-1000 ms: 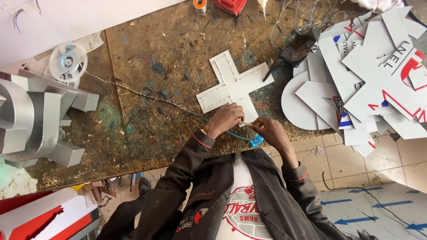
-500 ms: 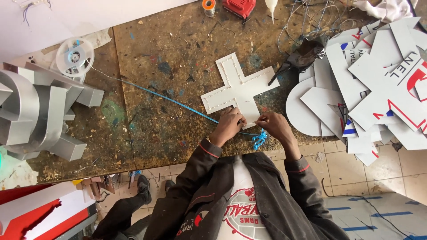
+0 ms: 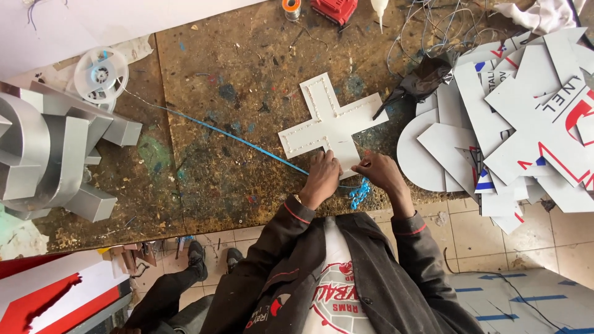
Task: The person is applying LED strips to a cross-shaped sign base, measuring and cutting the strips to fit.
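At the far left we have the grey, angular metal letter shells [image 3: 49, 158] and a clear plastic spool [image 3: 101, 75]; from it a thin blue strand [image 3: 235, 137] runs across the stained, paint-flecked wooden surface [image 3: 204, 185] to our hands. Our left hand [image 3: 322, 179] is pinched closed on that strand at the lower arm of the white cross-shaped panel [image 3: 331, 120], which lies flat near the front edge. Our right hand [image 3: 378, 172] has its grip closed on the same arm, blue loops [image 3: 359, 193] dangling just below it, off the edge. In our judgement, a tug on the taut strand could slide the cross or drag the spool. To the right, the pile of white cut sign pieces [image 3: 507, 117] crowds the panel; open room lies left and ahead.
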